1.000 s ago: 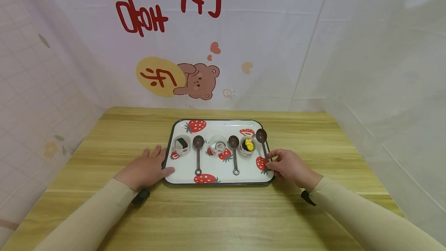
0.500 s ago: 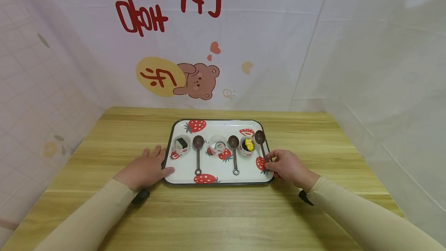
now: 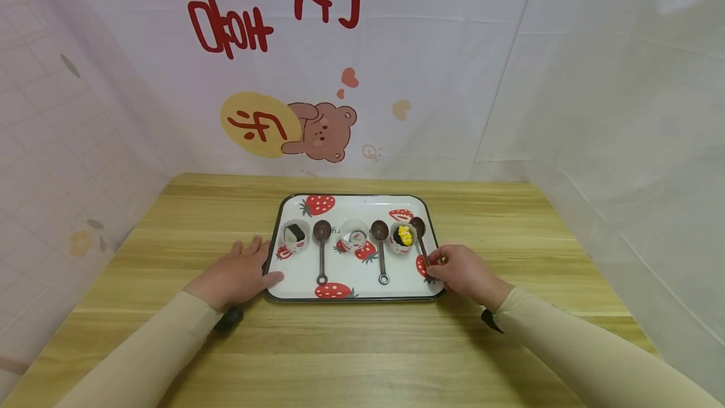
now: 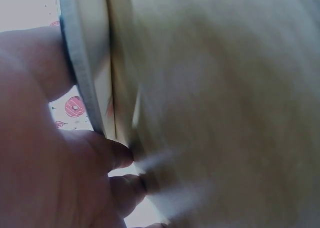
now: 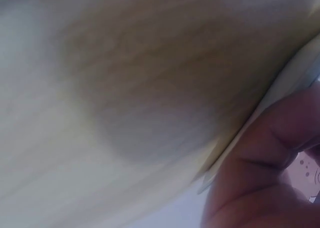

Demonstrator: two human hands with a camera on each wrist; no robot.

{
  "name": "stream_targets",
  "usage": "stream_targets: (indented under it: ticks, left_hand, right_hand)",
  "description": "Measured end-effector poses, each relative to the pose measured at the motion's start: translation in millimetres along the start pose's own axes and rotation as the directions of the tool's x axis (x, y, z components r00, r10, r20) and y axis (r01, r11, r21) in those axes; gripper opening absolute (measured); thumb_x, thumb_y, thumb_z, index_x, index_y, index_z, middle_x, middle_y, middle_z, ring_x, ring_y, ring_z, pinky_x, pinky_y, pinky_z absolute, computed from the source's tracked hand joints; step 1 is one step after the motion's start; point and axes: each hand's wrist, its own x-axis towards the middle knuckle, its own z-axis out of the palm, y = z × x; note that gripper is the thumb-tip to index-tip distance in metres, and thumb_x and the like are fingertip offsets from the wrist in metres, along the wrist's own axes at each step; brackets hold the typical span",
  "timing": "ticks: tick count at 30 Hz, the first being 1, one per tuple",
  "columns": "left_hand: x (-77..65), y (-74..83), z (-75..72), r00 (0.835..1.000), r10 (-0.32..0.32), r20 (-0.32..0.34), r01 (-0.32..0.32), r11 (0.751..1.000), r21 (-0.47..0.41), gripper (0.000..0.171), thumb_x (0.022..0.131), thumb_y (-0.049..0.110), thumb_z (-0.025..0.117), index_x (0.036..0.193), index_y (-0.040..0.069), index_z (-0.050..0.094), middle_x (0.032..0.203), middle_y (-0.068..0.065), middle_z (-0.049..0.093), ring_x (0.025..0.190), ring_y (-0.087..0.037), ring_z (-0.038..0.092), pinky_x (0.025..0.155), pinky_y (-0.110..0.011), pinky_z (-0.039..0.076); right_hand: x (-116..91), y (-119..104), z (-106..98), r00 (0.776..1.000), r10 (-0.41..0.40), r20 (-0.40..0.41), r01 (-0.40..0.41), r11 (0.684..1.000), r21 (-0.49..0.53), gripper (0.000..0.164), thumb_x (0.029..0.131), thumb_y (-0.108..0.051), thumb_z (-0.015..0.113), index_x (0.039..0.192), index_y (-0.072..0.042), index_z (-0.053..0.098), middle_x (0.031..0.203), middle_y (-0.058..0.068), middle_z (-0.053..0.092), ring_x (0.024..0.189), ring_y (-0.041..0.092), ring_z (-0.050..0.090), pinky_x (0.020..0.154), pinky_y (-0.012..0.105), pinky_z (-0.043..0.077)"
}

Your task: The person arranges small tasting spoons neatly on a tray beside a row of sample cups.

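Observation:
In the head view my right hand point(image 3: 466, 272) pinches the handle end of a brown measuring spoon point(image 3: 418, 226) at the tray's right side. The spoon's bowl lies beside a small paper cup point(image 3: 401, 249) holding a dark piece with yellow topping. My left hand point(image 3: 231, 274) rests at the left edge of the strawberry-print tray point(image 3: 294, 291), thumb over the rim and the other fingers outside it. In the left wrist view the left thumb point(image 4: 37, 60) crosses the tray rim. The right wrist view shows bent fingers point(image 5: 260, 163) at the tray's edge, with the spoon hidden.
Two more brown spoons point(image 3: 322, 250) point(image 3: 381, 250) lie upright on the tray. A cup with a rice ball point(image 3: 296, 246) sits at left, and another cup point(image 3: 354, 245) with a round roll stands in the middle. The wooden table point(image 3: 351, 357) surrounds the tray, backed by a printed curtain point(image 3: 430, 49).
My right hand has shifted slightly left, bringing the spoon from over the tray's right rim inward, close to the right cup. My left hand has stayed in place.

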Motion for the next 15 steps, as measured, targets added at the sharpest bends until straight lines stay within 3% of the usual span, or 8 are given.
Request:
stream_targets:
  ticks: [15]
  left_hand:
    - [1.4,-0.4,1.0,1.0,-0.015,0.013,0.015,1.0,0.0,0.096,0.102,0.065,0.054,0.162,-0.006,0.031,0.169,-0.036,0.021,0.149,-0.07,0.016,0.117,-0.076,0.031]
  right_hand:
    - [3.2,-3.5,0.7,1.0,-0.015,-0.016,0.013,0.993,-0.114,0.014,0.093,-0.014,0.076,0.103,-0.005,0.077,0.072,0.002,0.064,0.053,0.012,0.055,0.052,0.027,0.049]
